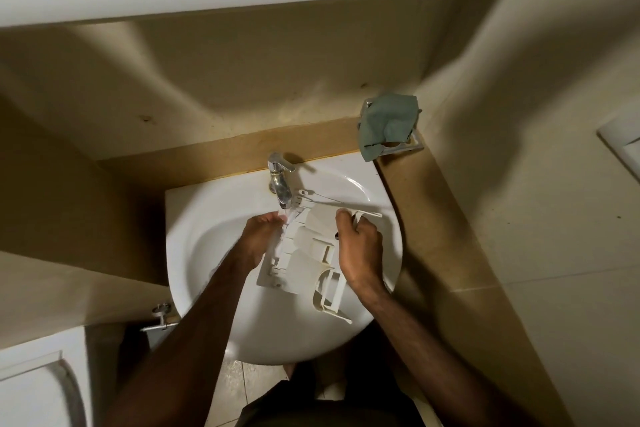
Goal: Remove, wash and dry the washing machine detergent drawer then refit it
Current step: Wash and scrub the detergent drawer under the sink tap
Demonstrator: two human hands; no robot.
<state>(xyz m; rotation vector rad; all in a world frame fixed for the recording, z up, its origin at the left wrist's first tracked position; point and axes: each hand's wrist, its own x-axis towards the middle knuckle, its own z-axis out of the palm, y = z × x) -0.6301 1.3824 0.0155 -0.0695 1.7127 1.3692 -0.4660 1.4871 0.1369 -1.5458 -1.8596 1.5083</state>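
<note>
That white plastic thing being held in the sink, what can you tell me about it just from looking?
It is the detergent drawer, off-white moulded plastic with several open compartments and ribbed walls. It is held tilted over the white basin, its far end under the running chrome tap. The left hand supports its left edge in the water stream; the right hand has a grip on its right side.
</note>
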